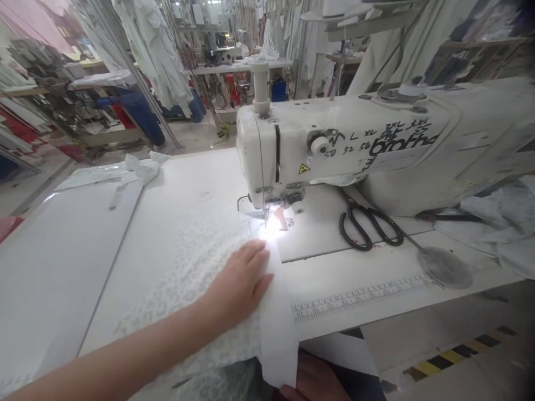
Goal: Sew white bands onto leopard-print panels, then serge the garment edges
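Note:
My left hand [240, 281] lies on a pale patterned fabric [175, 284], its fingertips just in front of the lit needle area of a white sewing machine [343, 139]. Its fingers rest flat and the thumb is apart, over the edge of a white strip [278, 328]. The strip runs from the presser foot [267, 217] down past the table's front edge. At the bottom, my right hand [311, 381] grips the strip's lower end with the thumb on top; its other fingers are mostly hidden. Glare from the lamp washes out the needle.
Black-handled scissors [370, 225] lie beneath the machine arm. Right of the strip, a printed ruler [359, 298] runs toward a grey round disc [445, 267]. Crumpled fabric [497, 223] lies far right, more cloth [137, 170] at the table's left back. Garment racks and other machines stand behind.

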The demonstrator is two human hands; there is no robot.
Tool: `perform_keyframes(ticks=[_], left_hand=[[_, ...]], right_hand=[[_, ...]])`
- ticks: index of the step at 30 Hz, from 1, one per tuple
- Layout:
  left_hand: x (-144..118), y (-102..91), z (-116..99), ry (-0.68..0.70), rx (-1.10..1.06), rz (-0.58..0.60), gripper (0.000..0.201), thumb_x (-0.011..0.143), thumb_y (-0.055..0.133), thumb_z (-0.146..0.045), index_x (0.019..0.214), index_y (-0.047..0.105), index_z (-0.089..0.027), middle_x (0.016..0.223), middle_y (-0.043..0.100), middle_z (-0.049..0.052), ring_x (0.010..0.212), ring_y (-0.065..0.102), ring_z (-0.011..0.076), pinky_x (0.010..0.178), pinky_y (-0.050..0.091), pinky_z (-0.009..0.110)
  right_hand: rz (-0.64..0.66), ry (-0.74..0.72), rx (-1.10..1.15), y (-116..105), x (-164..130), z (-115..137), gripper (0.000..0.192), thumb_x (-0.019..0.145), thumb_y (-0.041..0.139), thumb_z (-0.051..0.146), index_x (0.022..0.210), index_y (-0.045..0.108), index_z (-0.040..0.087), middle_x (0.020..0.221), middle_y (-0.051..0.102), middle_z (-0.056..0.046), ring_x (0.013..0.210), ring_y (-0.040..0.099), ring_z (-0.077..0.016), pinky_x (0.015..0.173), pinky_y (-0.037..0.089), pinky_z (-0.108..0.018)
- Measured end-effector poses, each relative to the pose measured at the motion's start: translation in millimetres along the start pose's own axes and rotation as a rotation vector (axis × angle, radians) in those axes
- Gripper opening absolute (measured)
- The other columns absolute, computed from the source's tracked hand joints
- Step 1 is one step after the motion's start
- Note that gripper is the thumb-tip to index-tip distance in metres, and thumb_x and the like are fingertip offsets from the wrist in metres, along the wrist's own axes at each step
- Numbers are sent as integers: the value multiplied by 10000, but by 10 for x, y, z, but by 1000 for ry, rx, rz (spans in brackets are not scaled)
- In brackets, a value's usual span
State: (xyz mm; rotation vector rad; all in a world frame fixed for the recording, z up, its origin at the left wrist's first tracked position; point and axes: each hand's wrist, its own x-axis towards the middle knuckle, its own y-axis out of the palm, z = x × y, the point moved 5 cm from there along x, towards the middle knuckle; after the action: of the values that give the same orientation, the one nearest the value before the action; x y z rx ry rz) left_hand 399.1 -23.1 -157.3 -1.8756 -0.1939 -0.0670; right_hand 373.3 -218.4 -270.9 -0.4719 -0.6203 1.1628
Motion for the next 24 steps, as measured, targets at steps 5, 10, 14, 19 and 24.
perform_keyframes(ticks=[5,10,14,19,24], left_hand=[[-31,33,13,-37,24,50,373,901,360,-329,1237,403,-173,1375,381,86,1297,286,241,1048,306,489],[268,-51,238,-6,65,9,375,891,373,-314,1220,431,-144,1349,415,97,1272,331,223,1057,299,436],[489,-106,377,34,67,-5,392,878,385,-354,1196,462,-139,1308,459,99,1234,386,215,1042,325,413],[187,-203,316,-129,69,11,515,880,361,-440,1323,344,-178,1410,335,83,1325,238,256,1056,291,477],[-509,-267,500,-371,90,30,566,867,344,-498,1350,310,-205,1446,270,67,1338,193,290,1048,285,505]], right_hand=[[-36,52,49,-107,65,58,291,919,366,289,908,633,173,765,630,-88,688,588,-177,626,497,-260],[-127,101,214,-250,184,146,272,893,398,222,805,646,152,741,613,-86,693,581,-169,608,477,-250],[-204,147,365,-281,194,171,203,856,458,188,775,640,144,711,596,-63,673,566,-151,598,452,-237],[-220,308,525,-307,122,168,162,847,492,193,757,619,147,730,590,-51,688,551,-148,633,446,-248],[-242,372,534,-365,53,160,152,827,526,202,701,597,154,718,571,-36,686,539,-144,640,430,-249]])
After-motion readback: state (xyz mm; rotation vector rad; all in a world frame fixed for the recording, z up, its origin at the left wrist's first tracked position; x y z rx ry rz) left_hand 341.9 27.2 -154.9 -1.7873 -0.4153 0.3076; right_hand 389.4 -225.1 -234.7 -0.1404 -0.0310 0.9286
